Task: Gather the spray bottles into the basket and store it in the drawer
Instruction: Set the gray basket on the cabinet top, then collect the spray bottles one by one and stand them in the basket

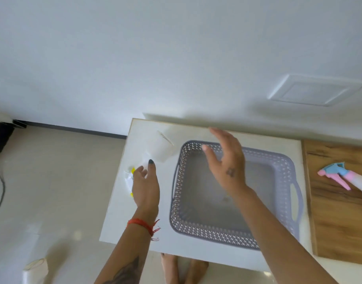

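Observation:
A grey perforated basket [295, 173] with side handles sits empty on a white tabletop [118, 214]. A white spray bottle [160, 149] with a yellow-trimmed head lies on its side left of the basket. My left hand [145, 187] hovers over that bottle's head end, fingers loosely spread, holding nothing. My right hand [225, 160] is raised over the basket's back left part, fingers straight and blurred. A second spray bottle [338, 174] with a pink and blue trigger lies on the wooden surface at the right.
A wooden top [338, 222] adjoins the white table on the right. A white wall rises behind. The tiled floor [59, 171] lies to the left, with a black object and cable at the far left and a white item near the bottom left. Bare feet show below the table.

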Demonstrator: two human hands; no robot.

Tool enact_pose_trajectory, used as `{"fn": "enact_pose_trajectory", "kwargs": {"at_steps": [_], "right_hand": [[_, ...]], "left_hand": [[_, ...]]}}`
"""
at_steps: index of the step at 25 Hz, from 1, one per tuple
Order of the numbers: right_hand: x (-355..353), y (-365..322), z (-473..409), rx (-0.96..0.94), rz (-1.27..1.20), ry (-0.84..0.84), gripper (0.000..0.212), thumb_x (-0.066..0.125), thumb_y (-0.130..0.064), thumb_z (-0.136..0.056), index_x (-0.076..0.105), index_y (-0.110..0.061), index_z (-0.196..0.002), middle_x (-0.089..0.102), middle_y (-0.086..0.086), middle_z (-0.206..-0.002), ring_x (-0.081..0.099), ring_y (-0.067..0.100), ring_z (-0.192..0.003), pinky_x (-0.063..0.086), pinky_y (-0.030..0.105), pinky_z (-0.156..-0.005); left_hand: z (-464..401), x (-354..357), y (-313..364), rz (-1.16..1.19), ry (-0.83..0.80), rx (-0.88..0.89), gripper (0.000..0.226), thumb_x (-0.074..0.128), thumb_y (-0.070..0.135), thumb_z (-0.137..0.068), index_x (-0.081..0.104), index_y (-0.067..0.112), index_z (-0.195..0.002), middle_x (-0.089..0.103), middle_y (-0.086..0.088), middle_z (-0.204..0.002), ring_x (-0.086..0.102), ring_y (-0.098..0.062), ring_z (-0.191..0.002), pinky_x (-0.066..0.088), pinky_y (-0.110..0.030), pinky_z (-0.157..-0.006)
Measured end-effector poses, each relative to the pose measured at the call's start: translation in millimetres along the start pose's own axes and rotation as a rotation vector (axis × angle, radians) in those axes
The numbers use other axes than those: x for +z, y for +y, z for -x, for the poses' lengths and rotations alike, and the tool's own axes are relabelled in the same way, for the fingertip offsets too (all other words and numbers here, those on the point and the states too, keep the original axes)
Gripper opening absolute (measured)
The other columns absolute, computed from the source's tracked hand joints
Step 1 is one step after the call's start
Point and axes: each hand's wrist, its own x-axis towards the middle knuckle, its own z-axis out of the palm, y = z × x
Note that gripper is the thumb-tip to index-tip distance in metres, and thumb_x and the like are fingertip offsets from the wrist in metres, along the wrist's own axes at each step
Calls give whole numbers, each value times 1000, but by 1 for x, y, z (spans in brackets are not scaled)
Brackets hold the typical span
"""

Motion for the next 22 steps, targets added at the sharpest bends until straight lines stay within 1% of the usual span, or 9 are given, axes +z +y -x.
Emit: {"fn": "enact_pose_trajectory", "kwargs": {"at_steps": [2,4,6,8,10,13,16,19,22], "right_hand": [[38,-30,-25,-84,-2,-169,45,64,-27,-86,55,-10,-127,57,10,-129,48,26,-122,32,26,-103],[77,-47,-46,-105,56,-396,54,61,-39,-86,47,-20,-134,45,8,-142,36,25,-132,28,34,-108],[110,-50,-62,-121,199,-669,61,56,-49,-86,36,-30,-141,26,7,-154,18,27,-142,18,40,-114],[131,-42,-71,-127,362,-941,66,55,-55,-84,27,-39,-143,7,4,-159,1,29,-145,12,47,-115],[142,-33,-72,-70,403,-1098,67,58,-57,-81,28,-45,-140,1,-3,-159,-3,26,-145,15,48,-114],[146,-27,-72,-1,341,-1104,64,65,-52,-76,39,-45,-134,17,-9,-154,15,18,-140,29,39,-109],[142,-31,-71,-49,328,-1045,65,69,-46,-74,41,-41,-132,36,-6,-142,29,19,-130,37,35,-98],[121,-36,-67,-47,202,-905,65,71,-43,-72,41,-39,-129,38,-4,-137,31,22,-128,39,35,-94],[83,-37,-57,-4,33,-694,65,75,-41,-67,40,-41,-122,37,-9,-141,32,23,-130,37,36,-96]], "left_hand": [[-14,-5,5,260,-95,-200,48,44,52,-92,51,15,-122,54,-5,-114,49,-29,-113,40,-42,-100],[-29,-6,6,483,-185,-370,59,44,52,-92,39,16,-138,47,-12,-132,46,-33,-122,38,-45,-103],[-42,-2,4,588,-235,-475,67,43,53,-92,25,17,-147,33,-16,-149,39,-37,-132,35,-46,-105],[-55,4,1,658,-259,-544,70,44,55,-91,23,18,-148,32,-17,-150,40,-37,-131,37,-46,-102],[-67,10,-2,754,-281,-594,74,46,56,-90,22,16,-148,38,-15,-146,47,-36,-124,44,-46,-93],[-77,16,-2,940,-328,-610,75,52,51,-89,22,13,-146,45,-14,-136,52,-36,-114,52,-49,-76],[-75,17,3,988,-326,-557,65,55,47,-89,35,10,-138,49,-14,-128,54,-36,-112,54,-53,-78],[-65,12,14,830,-268,-354,53,56,45,-89,46,14,-131,53,-11,-129,58,-31,-110,57,-51,-78],[-46,6,34,700,-258,-88,61,61,45,-85,37,18,-135,50,-4,-131,57,-23,-114,60,-46,-76]]}}
